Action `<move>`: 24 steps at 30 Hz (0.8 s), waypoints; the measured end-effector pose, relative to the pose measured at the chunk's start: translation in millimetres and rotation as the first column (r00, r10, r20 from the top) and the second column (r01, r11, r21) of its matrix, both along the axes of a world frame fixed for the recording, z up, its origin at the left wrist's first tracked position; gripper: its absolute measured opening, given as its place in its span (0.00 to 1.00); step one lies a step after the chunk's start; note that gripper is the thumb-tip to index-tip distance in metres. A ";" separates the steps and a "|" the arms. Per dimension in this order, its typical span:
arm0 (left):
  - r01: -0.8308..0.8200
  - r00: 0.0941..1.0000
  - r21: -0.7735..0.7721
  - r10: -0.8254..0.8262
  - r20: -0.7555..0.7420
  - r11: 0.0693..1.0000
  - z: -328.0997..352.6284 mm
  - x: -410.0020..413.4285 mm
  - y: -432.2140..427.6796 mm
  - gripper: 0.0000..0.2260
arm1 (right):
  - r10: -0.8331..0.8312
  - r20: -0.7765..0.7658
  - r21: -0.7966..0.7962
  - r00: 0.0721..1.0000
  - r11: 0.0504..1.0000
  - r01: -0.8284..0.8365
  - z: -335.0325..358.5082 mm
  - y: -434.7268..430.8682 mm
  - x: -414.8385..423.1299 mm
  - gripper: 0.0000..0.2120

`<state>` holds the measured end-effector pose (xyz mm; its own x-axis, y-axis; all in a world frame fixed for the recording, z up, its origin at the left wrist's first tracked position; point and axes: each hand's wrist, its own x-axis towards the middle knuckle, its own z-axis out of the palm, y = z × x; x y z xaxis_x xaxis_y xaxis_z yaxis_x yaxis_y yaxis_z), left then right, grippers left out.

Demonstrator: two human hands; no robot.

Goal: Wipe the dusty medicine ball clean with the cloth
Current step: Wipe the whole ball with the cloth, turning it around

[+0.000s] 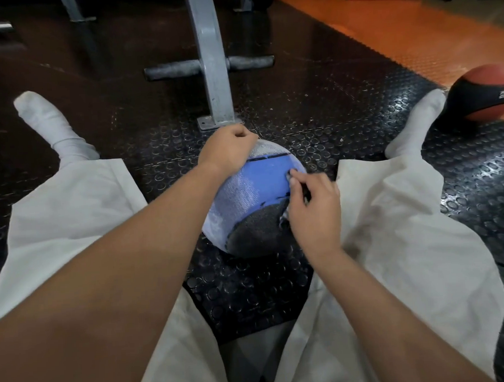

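Medicine ball [254, 199], blue, black and dust-grey, sat on the studded floor [313, 107] between the person's legs. Left grip [228, 148] curled over its far top; right grip [312, 208] pinched the cloth [285, 215] against its right side.

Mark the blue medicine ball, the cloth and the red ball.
blue medicine ball [262, 179], head view, blue panel.
cloth [284, 215], head view, pale edge beside the black panel.
red ball [484, 75], head view, red upper panel.
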<state>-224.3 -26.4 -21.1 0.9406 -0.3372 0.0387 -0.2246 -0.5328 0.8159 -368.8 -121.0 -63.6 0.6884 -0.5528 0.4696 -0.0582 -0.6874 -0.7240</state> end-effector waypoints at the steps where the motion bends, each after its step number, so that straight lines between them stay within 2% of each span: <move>1: 0.013 1.000 0.002 -0.013 -0.014 1.000 0.7 2.8 0.0 0.10 | -0.002 0.016 0.020 1.000 1.000 0.002 -5.7 3.2 -7.2 0.10; 7: 0.050 0.999 0.030 -0.050 -0.014 0.998 1.2 5.3 1.0 0.09 | 0.039 0.021 0.096 0.999 0.995 -0.041 -6.0 1.8 -12.4 0.09; 10: 0.029 1.000 0.010 -0.029 0.000 1.000 -0.5 -0.4 2.1 0.11 | 0.040 -0.031 0.058 0.999 0.998 -0.038 14.3 -4.7 9.2 0.07; 15: 0.021 0.999 0.011 -0.021 0.033 1.000 0.1 -10.8 -0.2 0.10 | 0.080 -0.152 -0.034 0.985 0.996 -0.087 36.3 -17.8 43.1 0.10; 19: 0.036 0.999 0.024 -0.037 0.010 0.999 3.9 -7.8 -1.0 0.11 | 0.008 -0.064 -0.087 0.998 0.996 -0.013 6.7 -4.8 9.7 0.08; 24: 0.071 0.998 0.058 -0.071 -0.004 0.996 5.5 -4.6 0.5 0.10 | 0.044 -0.056 0.077 0.997 0.996 -0.040 -14.3 0.6 -22.4 0.07</move>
<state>-228.9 -25.9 -15.7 0.9145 -0.4044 0.0154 -0.2618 -0.5621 0.7845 -391.2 -120.4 -77.8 0.7366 -0.5555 0.3858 -0.0739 -0.6331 -0.7705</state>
